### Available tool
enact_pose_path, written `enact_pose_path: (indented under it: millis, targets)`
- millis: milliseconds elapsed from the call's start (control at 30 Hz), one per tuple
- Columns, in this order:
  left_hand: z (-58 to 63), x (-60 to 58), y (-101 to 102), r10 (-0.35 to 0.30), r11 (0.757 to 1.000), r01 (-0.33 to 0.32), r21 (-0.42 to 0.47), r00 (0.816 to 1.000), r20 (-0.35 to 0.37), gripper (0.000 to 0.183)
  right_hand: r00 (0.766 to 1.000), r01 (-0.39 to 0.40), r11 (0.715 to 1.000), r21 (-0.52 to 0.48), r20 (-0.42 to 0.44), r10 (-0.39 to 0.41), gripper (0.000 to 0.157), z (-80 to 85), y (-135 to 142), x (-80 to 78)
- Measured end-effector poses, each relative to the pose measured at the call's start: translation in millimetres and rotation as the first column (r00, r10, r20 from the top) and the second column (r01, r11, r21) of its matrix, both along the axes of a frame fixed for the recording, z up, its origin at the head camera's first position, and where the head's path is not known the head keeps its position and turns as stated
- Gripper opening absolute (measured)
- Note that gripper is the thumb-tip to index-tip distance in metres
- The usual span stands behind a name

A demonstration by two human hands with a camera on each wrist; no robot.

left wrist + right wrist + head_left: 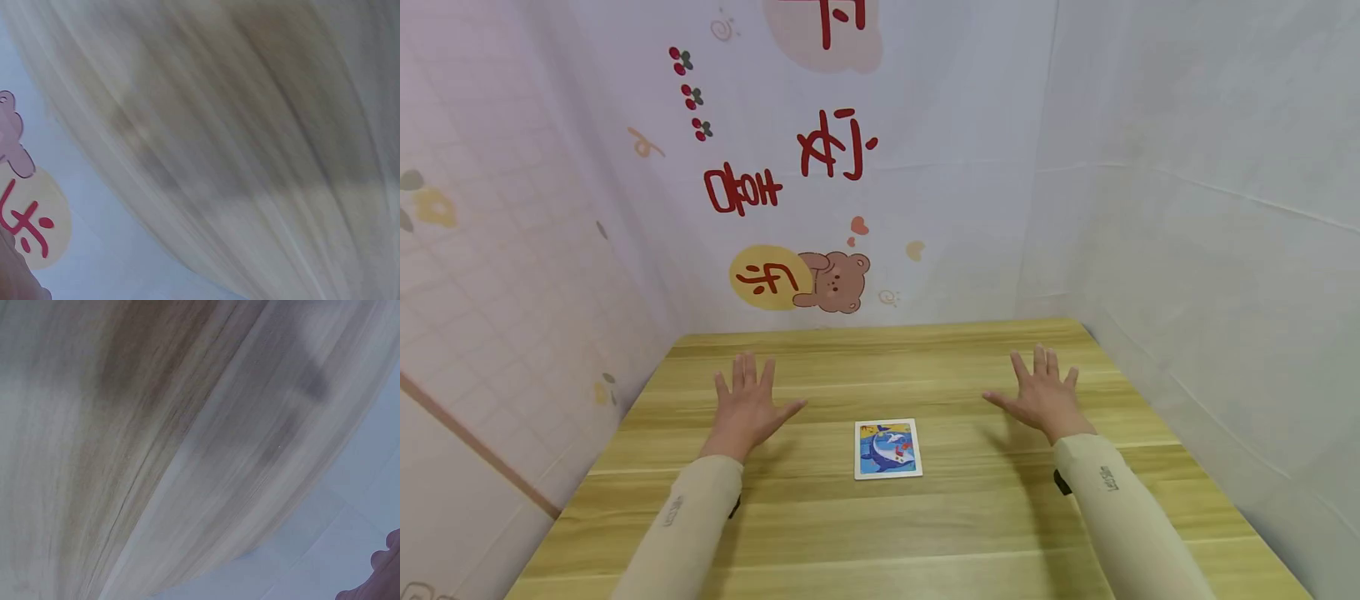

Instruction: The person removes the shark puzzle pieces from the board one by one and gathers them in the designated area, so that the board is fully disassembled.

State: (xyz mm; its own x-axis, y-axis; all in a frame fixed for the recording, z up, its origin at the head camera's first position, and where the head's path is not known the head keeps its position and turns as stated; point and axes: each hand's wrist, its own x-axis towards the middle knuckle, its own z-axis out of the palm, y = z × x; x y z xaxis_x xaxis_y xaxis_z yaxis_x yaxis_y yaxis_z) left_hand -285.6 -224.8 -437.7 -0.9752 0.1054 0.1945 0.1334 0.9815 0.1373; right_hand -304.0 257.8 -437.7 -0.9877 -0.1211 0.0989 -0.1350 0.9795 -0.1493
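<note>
A flat, nearly square picture puzzle (887, 449) with a white border lies on the wooden table; its print shows a blue whale or shark on blue and yellow. To its left, my left hand (748, 415) is held with fingers spread, holding nothing. On the other side my right hand (1043, 402) is likewise spread, holding nothing, its shadow falling on the table. Only a bit of the left hand (19, 275) shows in the left wrist view, and a few fingertips of the right hand (378, 575) in the right wrist view.
The wooden table (880, 533) has its far edge against a white cloth wall (955, 208) printed with red characters and a cartoon bear (841, 283). More cloth walls stand at the left (497, 292) and right (1232, 250) sides.
</note>
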Motion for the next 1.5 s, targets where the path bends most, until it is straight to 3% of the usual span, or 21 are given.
enact_pose_path:
  millis: [233,467,767,867,967,1067,1333,1500]
  targets:
    - [11.3,-4.1,21,-0.003,0.998,0.002,0.055,1.000,0.027,0.102,1.000,0.017,0.998,-0.063,0.019,-0.015,0.099,5.7,-12,-1.8]
    - [13.8,-9.4,40,0.015,0.988,-0.024,0.150,0.998,0.056,0.105,0.997,0.040,0.987,-0.157,0.070,-0.030,0.095,9.3,-31,-4.1]
    - [8.1,-10.4,75,0.022,0.948,-0.036,0.315,0.999,0.046,0.099,0.994,0.040,0.968,-0.247,0.110,-0.013,0.083,8.0,-61,-8.7]
    - [2.2,-9.7,89,0.034,0.921,-0.048,0.387,0.999,0.043,0.094,0.994,0.037,0.959,-0.280,0.107,-0.007,0.079,4.5,-72,-8.9]
    - [-4.1,-6.8,103,0.039,0.892,-0.050,0.450,0.999,0.035,0.088,0.994,0.035,0.935,-0.353,0.109,0.004,0.072,0.9,-82,-8.0]
    - [-10.9,-2.5,115,0.035,0.881,-0.046,0.472,0.999,0.032,0.083,0.993,0.028,0.905,-0.424,0.113,0.022,0.066,-2.1,-91,-5.7]
    - [-28.7,10.4,138,0.002,0.871,-0.008,0.490,1.000,0.012,0.068,0.994,0.038,0.814,-0.579,0.105,0.028,0.052,-14.6,-108,-0.6]
    - [-40.7,17.5,149,-0.003,0.886,-0.013,0.463,0.999,0.034,0.059,0.994,0.060,0.750,-0.659,0.108,0.016,0.045,-27.0,-119,3.2]
